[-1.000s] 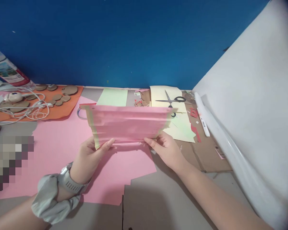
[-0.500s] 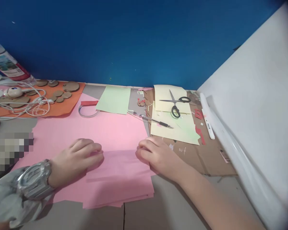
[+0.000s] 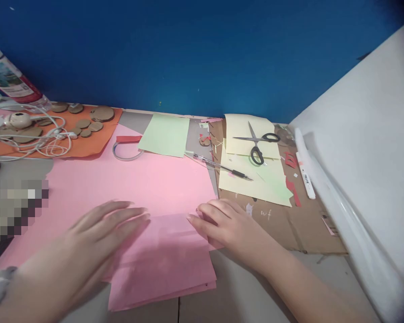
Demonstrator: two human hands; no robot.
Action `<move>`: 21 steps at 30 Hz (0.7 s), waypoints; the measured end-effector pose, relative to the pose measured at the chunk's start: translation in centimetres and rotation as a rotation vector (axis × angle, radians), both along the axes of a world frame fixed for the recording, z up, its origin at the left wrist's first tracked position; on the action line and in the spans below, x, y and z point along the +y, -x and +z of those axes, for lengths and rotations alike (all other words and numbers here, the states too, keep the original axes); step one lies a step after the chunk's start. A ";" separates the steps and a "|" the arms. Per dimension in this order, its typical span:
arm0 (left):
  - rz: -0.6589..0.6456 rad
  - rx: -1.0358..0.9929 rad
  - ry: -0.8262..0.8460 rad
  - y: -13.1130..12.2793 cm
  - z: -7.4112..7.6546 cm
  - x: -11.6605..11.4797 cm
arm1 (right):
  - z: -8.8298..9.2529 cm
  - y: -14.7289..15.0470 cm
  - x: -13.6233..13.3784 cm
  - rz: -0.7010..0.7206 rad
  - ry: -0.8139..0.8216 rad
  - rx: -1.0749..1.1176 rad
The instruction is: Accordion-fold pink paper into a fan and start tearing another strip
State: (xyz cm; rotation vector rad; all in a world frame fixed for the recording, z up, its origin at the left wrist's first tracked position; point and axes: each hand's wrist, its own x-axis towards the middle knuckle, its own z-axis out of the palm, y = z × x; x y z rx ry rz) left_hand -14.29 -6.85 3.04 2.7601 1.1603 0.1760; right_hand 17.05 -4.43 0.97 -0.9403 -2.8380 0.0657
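Observation:
A folded pink paper piece (image 3: 168, 260) lies flat on a large pink sheet (image 3: 128, 179) near the table's front edge. My left hand (image 3: 101, 229) lies flat on its left part, fingers stretched out and pointing right. My right hand (image 3: 222, 224) rests on its right edge with fingers extended and slightly curled, pressing the paper down. Neither hand holds anything.
A pen (image 3: 222, 167) and black scissors (image 3: 257, 143) lie on yellow sheets (image 3: 252, 179) at the right, beside a white marker (image 3: 305, 177). A green sheet (image 3: 164, 134), a tape arc (image 3: 126, 150), an orange sheet with cardboard discs (image 3: 84, 125) and white earphone cables (image 3: 27, 134) sit behind. A white roll (image 3: 340, 215) borders the right.
The folded pink paper, held up in both hands a second ago, now lies flat on the sheet. Both hands press it, and my left hand has flattened and slid right.

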 end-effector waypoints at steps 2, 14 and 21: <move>-0.026 0.060 -0.004 -2.0 -0.1 -0.1 | 0.0 0.1 0.0 -0.007 0.008 0.019; -0.087 0.029 0.045 -5.2 -2.6 0.1 | -0.3 -0.6 0.7 -0.087 0.188 0.114; -0.100 0.015 0.071 -4.7 -2.8 0.3 | -0.4 -0.2 0.5 -0.020 0.128 0.128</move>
